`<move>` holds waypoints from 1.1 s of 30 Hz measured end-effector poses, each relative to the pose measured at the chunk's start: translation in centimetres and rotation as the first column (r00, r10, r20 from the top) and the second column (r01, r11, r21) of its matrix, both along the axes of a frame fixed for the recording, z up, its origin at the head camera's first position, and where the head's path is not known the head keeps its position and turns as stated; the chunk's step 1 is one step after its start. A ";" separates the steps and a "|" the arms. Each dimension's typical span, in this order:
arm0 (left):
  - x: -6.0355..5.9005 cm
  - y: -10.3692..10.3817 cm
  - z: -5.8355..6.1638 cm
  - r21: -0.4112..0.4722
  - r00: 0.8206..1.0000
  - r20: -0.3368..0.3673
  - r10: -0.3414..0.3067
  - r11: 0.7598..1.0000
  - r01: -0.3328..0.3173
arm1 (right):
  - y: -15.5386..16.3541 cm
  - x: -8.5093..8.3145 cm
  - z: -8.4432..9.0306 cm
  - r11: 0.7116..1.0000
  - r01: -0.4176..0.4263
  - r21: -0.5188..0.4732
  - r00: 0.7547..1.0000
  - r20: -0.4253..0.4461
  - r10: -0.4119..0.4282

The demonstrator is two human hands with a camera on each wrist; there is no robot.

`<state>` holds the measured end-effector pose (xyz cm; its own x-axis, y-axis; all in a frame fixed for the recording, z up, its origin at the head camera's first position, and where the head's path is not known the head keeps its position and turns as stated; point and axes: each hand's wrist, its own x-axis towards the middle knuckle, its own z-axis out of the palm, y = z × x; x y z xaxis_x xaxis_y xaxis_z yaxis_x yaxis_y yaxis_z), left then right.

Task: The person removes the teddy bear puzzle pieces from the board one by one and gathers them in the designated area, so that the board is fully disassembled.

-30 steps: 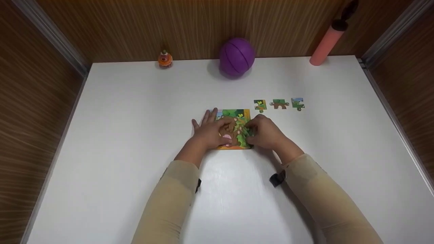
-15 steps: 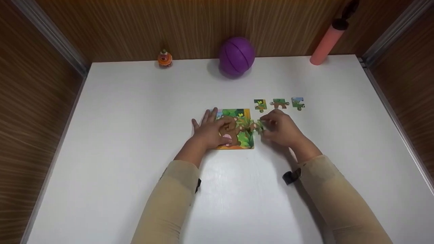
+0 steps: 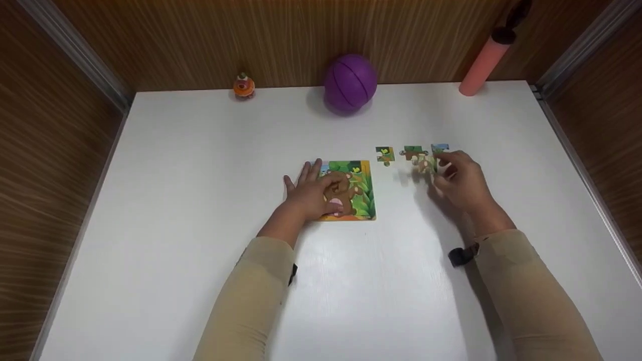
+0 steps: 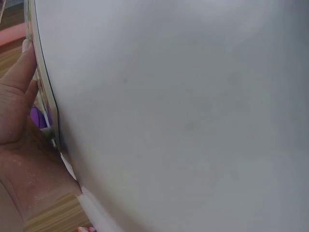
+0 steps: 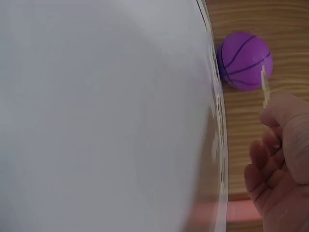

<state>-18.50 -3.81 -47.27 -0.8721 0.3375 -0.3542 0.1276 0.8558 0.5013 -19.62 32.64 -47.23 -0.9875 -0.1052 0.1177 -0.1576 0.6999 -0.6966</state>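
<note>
A square bear jigsaw puzzle lies flat on the white table in the head view. My left hand rests on its left part with fingers spread, hiding some of the picture. To the right, my right hand pinches a puzzle piece between thumb and fingers, raised above the table. In the right wrist view that puzzle piece shows edge-on. Behind it, three loose pieces form a row: a left piece, a middle piece and a right piece, the last partly covered by my right hand.
A purple ball stands at the back of the white table. Left of it is a small orange figurine. A pink pump-like tube with a black end leans against the wooden back wall at the right.
My right hand has lifted the puzzle piece from the puzzle's right side and carried it right and back, toward the loose row. My left hand stays in place.
</note>
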 end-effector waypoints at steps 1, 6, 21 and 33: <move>0.0 0.0 0.0 -0.002 1.000 -0.001 0.000 1.000 0.000 | 0.4 0.0 0.0 1.000 0.009 -0.004 1.000 -0.015 -0.009; 0.0 0.0 -0.1 -0.003 1.000 -0.006 0.000 1.000 -0.001 | 2.4 -0.4 0.1 0.997 0.074 0.009 0.997 -0.014 -0.073; 0.0 -0.4 -0.1 0.003 1.000 -0.005 0.004 1.000 -0.004 | 6.6 -3.1 -0.5 0.965 0.230 0.124 0.948 0.194 -0.251; 0.0 -0.1 -0.1 -0.001 1.000 -0.009 -0.008 1.000 0.008 | 7.7 -4.7 -0.6 0.953 0.191 0.234 0.921 0.294 -0.257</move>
